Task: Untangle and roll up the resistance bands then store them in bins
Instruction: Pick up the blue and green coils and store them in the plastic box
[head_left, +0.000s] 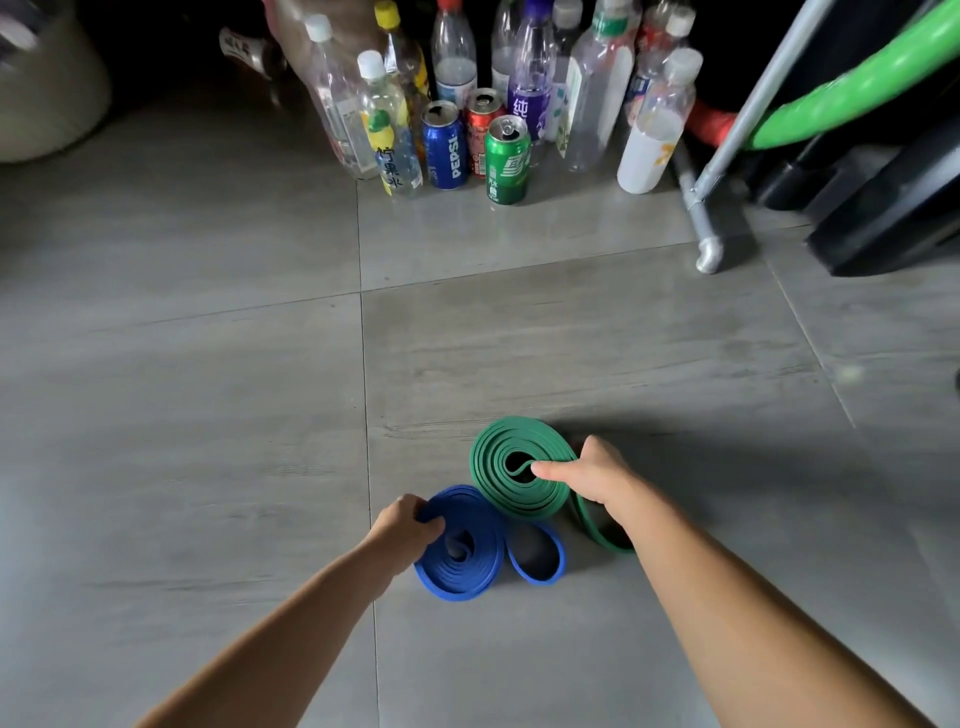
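Observation:
Two resistance bands lie coiled on the grey tiled floor. The blue band (467, 566) forms a loose roll with a free loop trailing to its right. My left hand (405, 525) grips the roll's upper left edge, thumb reaching into the centre. Touching it from behind is the green band (504, 467), also rolled, with a loose tail running down to the right. My right hand (592, 473) holds the green roll's right side, thumb lying across the coils toward the hole. No bin is in view.
Several plastic bottles (384, 124) and three drink cans (506, 161) stand at the back. A grey metal tube frame (709, 244) and black equipment (883, 218) sit at the right, with a green hoop (857, 88) above. A pale container (47, 88) is far left.

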